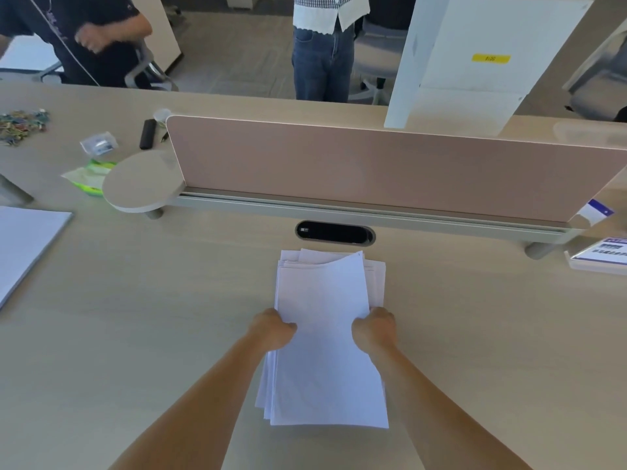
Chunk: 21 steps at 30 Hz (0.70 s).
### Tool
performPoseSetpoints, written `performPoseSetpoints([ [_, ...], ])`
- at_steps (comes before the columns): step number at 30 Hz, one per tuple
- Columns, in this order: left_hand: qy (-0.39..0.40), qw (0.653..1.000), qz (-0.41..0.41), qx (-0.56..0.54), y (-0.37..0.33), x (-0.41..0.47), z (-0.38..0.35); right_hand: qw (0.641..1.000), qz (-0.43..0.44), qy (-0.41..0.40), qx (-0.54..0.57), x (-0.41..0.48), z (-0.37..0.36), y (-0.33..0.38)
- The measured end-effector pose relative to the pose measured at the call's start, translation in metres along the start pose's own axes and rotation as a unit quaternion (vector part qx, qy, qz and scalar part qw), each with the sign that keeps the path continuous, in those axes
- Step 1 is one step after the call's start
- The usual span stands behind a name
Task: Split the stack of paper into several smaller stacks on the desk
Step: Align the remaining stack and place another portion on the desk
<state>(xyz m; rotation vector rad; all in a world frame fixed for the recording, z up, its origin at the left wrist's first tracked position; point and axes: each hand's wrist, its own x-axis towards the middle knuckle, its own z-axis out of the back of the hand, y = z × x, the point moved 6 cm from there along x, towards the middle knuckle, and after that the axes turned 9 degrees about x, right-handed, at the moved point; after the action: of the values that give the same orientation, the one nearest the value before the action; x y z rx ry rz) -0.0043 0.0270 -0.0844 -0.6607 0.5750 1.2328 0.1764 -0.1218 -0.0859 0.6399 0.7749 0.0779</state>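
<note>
We grip a sheaf of paper (322,351) by its long edges, left hand (273,329) and right hand (373,329) curled round opposite sides, its far end curling upward. Beneath it the stack (377,283) lies loosely fanned on the desk (135,334), near the cable slot (335,232) below the pink divider (373,171). We judge a split is under way; next, the sheaf needs lifting clear and setting on bare desk alongside.

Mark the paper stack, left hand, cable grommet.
paper stack (325,368): head view, top sheet below the hands.
left hand (273,329): head view, back of hand.
cable grommet (335,233): head view, dark oval middle.
</note>
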Motion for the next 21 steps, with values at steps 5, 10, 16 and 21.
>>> performPoseSetpoints([
  [5, 0.002, 1.0, 0.006, 0.011, -0.001, -0.005, 0.002, 0.999, -0.025, 0.002, -0.04, 0.001, 0.003, -0.001],
  [10, 0.008, 1.0, 0.005, 0.006, -0.006, -0.006, 0.004, 0.999, -0.016, 0.006, -0.042, -0.001, 0.003, 0.0],
  [16, -0.006, 1.0, 0.007, 0.027, -0.011, -0.007, 0.005, 1.0, 0.013, 0.019, 0.006, -0.006, 0.001, 0.0],
  [21, -0.007, 0.999, 0.01, 0.034, -0.014, -0.007, 0.003, 1.0, 0.01, 0.012, 0.015, -0.009, 0.001, -0.001],
])
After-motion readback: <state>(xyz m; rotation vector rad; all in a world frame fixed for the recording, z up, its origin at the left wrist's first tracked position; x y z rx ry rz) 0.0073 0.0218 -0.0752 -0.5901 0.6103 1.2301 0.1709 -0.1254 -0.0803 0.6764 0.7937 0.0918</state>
